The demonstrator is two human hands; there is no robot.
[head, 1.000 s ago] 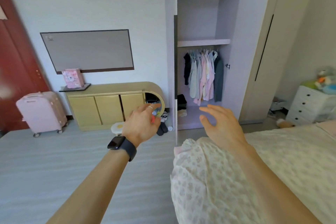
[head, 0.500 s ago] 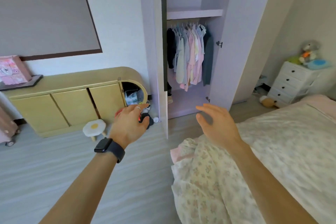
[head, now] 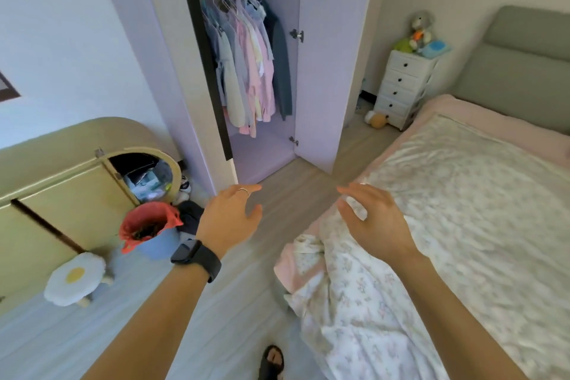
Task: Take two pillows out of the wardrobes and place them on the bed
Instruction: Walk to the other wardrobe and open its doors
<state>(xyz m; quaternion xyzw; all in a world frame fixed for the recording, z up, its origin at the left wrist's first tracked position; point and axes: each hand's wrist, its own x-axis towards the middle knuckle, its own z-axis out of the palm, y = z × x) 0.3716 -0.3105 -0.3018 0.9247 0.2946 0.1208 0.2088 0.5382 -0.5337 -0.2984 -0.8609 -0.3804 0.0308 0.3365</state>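
Note:
The lilac wardrobe stands open ahead, with hanging clothes under a shelf; no pillow shows in it. The bed with a floral quilt fills the right side, and no pillow lies on it. My left hand, with a ring and a black watch at the wrist, is held out over the floor, fingers apart and empty. My right hand hovers over the near corner of the quilt, also spread and empty.
A beige sideboard runs along the left wall, with a blue bin lined in red and a fried-egg stool in front. A white drawer chest with toys stands by the grey headboard. My slippered foot is below.
The view has swung down and to the right and come closer to the wardrobe; the upper shelves have left the frame and the headboard has come in. Both hands stay outstretched and empty.

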